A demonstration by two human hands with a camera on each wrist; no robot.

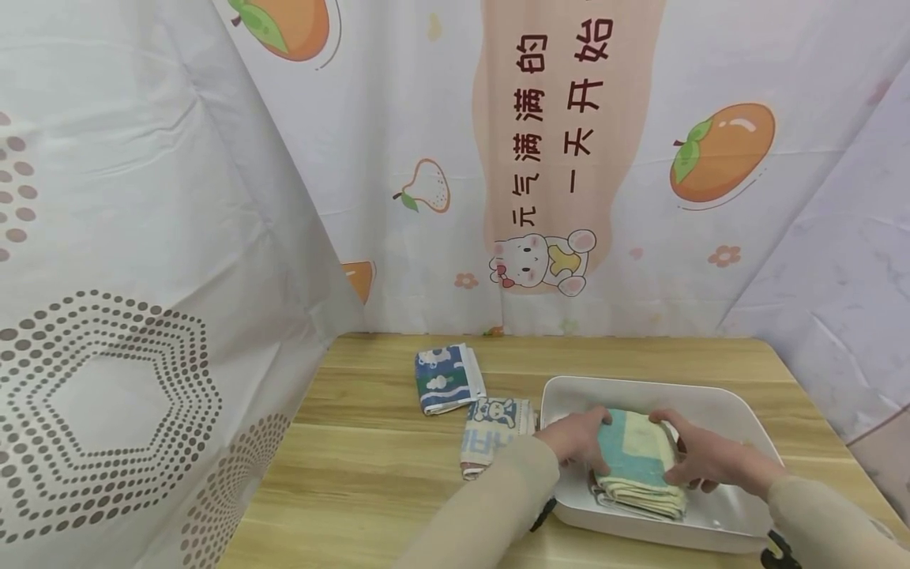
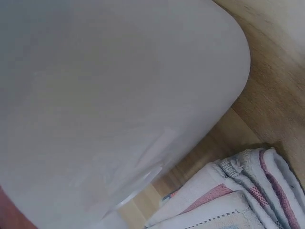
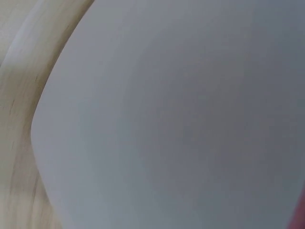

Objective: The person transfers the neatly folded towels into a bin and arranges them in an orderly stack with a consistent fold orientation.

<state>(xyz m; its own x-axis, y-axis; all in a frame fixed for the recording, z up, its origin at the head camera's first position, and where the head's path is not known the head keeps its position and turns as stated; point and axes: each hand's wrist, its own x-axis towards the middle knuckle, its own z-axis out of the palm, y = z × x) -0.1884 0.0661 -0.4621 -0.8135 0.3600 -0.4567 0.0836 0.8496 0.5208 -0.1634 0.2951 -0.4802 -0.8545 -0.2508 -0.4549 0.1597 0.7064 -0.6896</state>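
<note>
A folded green-and-yellow towel (image 1: 635,452) lies inside a white plastic basin (image 1: 569,387), its layered edges facing the near side. My left hand (image 1: 579,438) grips its left edge, thumb near the front and fingers toward the back. On the opposite edge, my right hand (image 1: 704,452) holds it with bent fingers. A greyish-white layer shows beneath the towel's front. Both wrist views are mostly filled by the basin's outer wall (image 2: 119,95), with only a sliver of hand at a lower corner of each.
Left of the basin lies a folded white-and-blue towel with a bear pattern (image 1: 494,431), its striped folds visible in the left wrist view. Behind it is a folded blue-and-green towel (image 1: 444,379). The wooden table (image 1: 355,474) ends at a printed curtain (image 1: 426,261).
</note>
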